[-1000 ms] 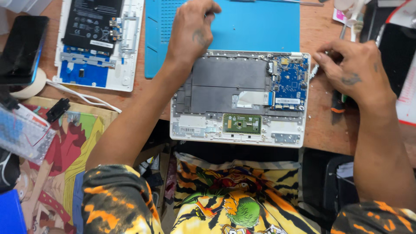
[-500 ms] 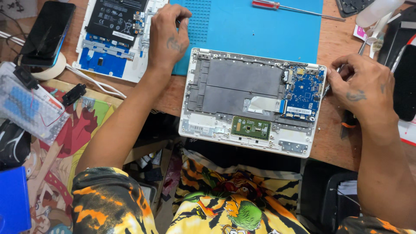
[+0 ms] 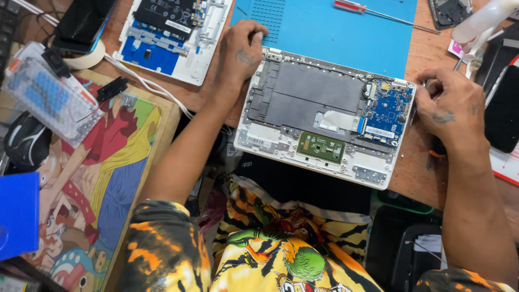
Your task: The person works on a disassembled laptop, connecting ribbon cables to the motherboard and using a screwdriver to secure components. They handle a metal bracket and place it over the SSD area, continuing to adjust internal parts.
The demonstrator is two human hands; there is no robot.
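Observation:
An opened white laptop base (image 3: 270,138) lies on the wooden bench, slightly skewed, showing a black battery (image 3: 303,97), a blue circuit board (image 3: 386,111) and a green touchpad board (image 3: 320,147). My left hand (image 3: 243,51) grips its far left corner with curled fingers. My right hand (image 3: 448,105) holds the right edge beside the blue board. A dark tool with an orange ring (image 3: 434,153) lies under that wrist. Whether the fingers pinch something small is hidden.
A blue work mat (image 3: 335,38) with a red-handled screwdriver (image 3: 348,6) lies behind the laptop. At far left sit a second opened laptop base (image 3: 167,38), a phone (image 3: 84,21), a clear parts box (image 3: 48,97), a mouse (image 3: 24,140) and a cartoon-print board (image 3: 108,173).
My left hand has come off the blue mat onto the laptop's far left corner. The laptop base now sits turned a little clockwise. My right hand stays at its right edge.

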